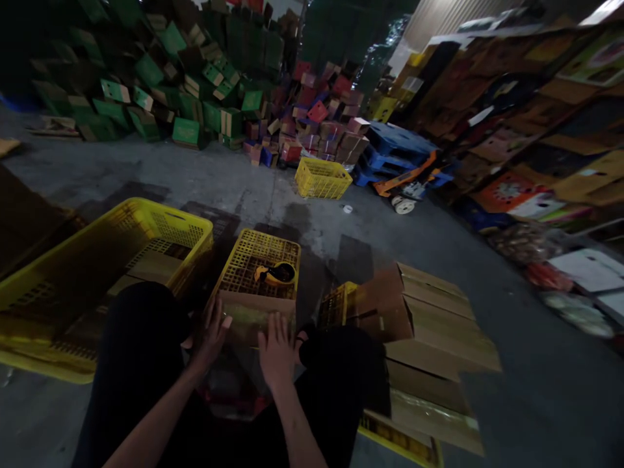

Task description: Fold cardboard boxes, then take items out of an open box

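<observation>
A small cardboard box [244, 318] with shiny tape along its face sits between my knees, at the near end of a yellow plastic crate [256, 242] with a grid surface. My left hand [210, 335] rests at the box's left end, fingers stretched out. On its right part my right hand [276, 344] lies flat with the fingers spread. Neither hand is wrapped round anything. Beyond the box, a yellow and black tool, which looks like a tape dispenser [277, 273], lies on the crate's grid.
A large yellow crate [141, 207] with cardboard inside stands at my left. Stacked flattened cartons [439, 312] lie on yellow crates at my right. Farther off are another yellow crate [322, 181], blue pallets [397, 143], an orange pallet jack [407, 175] and heaped green boxes [188, 132].
</observation>
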Available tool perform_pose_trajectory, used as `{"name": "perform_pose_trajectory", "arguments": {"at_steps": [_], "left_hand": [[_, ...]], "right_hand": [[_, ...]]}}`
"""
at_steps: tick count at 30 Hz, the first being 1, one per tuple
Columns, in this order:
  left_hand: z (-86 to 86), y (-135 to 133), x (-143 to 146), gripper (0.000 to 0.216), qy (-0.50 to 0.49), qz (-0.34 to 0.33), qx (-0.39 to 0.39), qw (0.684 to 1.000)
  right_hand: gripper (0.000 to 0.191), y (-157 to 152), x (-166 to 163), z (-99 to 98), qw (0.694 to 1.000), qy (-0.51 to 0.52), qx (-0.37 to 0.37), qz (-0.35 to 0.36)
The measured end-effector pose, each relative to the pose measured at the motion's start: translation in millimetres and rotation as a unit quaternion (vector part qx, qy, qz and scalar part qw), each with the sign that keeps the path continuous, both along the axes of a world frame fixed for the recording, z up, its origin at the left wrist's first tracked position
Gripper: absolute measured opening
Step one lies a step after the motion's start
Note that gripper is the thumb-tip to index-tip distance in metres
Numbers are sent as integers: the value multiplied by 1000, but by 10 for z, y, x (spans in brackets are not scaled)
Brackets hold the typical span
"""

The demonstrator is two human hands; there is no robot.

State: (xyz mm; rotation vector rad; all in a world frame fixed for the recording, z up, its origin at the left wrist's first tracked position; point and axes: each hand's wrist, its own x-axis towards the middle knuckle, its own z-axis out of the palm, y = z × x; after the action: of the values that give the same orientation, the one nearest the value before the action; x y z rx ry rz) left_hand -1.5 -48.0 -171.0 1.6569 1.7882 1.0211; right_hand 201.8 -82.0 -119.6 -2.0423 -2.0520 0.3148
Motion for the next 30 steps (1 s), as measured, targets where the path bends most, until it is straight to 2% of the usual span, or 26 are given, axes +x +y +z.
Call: {"name": "perform_pose_trajectory", "arguments": {"at_steps": [2,5,7,9,11,16,24,30], "left_hand": [[42,-7,24,62,23,4,-12,1000],[54,-1,33,63,45,15,-27,999],[21,17,17,67,56,18,-36,998],[-35,40,-8,70,59,9,-44,997],[-99,60,-34,71,58,1,-47,997],[-171,57,-48,73,64,3,-23,998],[43,39,9,69,73,9,-39,997],[109,20,36,69,97,15,-61,993]], "right_hand": [[59,5,239,-75,998,13,8,-61],[60,109,469,-169,988,113,13,-106],[63,212,550,-219,959,234,12,-161],[66,309,605,-262,914,346,7,-210],[67,387,646,-304,882,408,7,-234],[65,494,696,-400,855,455,19,-249],[66,576,734,-521,820,472,37,-321],[64,480,700,-515,818,477,26,-321]]}}
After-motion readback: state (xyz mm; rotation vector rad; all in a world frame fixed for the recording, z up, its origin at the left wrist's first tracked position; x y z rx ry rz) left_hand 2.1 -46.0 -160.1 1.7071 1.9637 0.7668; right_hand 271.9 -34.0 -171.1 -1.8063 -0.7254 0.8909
